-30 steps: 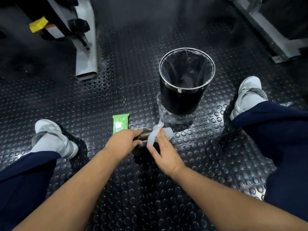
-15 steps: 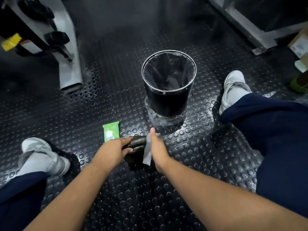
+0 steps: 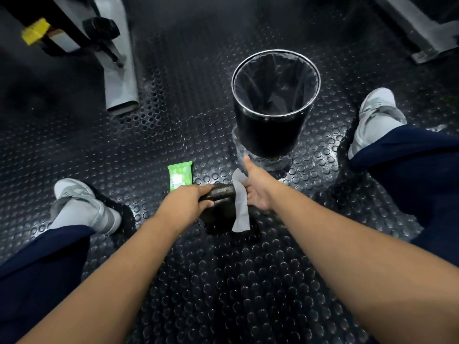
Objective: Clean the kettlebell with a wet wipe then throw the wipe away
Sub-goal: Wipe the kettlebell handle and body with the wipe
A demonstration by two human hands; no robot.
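Dark, rough-skinned iron kettlebell [image 3: 224,207] down on the floor, dead centre between the knees, handle up top and bulb below in shadow. Left hand [image 3: 185,204] clamped round the near-left end of the handle, fingers curled over it, probably to pin the weight so the rubbing cannot roll or tip it. Right hand [image 3: 257,188] on the right flank, palm turned in, thumb pointing far toward the bin, pressing a thin white wet wipe [image 3: 240,202] against the metal. Wipe draped down the right side, lower edge hanging loose near the floor, upper corner peeking out by the thumb. Not a full fist there: more a flat, spread press, wipe trapped between palm and iron. Fingers hidden behind the bell, so exact curl impossible to tell.

Just left of the handle and a touch farther off, a small green wipes packet [image 3: 180,177] lying flat, kept within easy reach. Straight beyond, a round black bin with a chrome rim and dark liner [image 3: 275,108], mouth open, set close enough for a short toss once the wiping ends. Cleaning looks mid-way; disposal not yet begun.

Grey trainers planted wide, left [image 3: 84,207] and right [image 3: 372,117], navy trouser legs framing the work, a stance that leaves both arms free in the middle. Black studded rubber floor [image 3: 223,281] underneath, grippy. Grey machine foot [image 3: 119,70] far left, well apart.
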